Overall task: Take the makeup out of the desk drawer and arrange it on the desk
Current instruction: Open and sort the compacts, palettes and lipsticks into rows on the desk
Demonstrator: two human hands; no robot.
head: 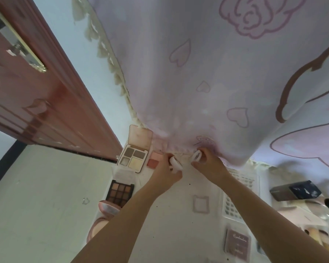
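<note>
Both hands reach to the far edge of the white counter (179, 215), where a pink printed curtain (207, 73) hangs down.

Left hand (169, 172): fingers curled round a small white compact (175, 162), which sits tilted in the grip. Right hand (207, 162): fingers pinch a white ring-shaped lid (196, 156), held just beside the compact but apart from it (whether the two pieces belong together, cannot tell).

Makeup on the counter, left side:
- open four-pan palette (134, 155), lid raised against the curtain hem;
- small pink blush pan (155, 160), just right of it, near the left hand;
- dark nine-pan eyeshadow palette (120, 192), nearer the person;
- round pink case (107, 207) below that, open, its lower half partly hidden by the left forearm.

Centre-right: a small pink square frame (201, 204) lies flat; a mauve palette with script lettering (237, 243) lies near the lower edge. A white slotted basket (234, 207) runs under the right forearm. Far right: a dark box (295, 189), and blurred brushes (315, 234).

Left of frame: a reddish wooden door (36, 101).
</note>
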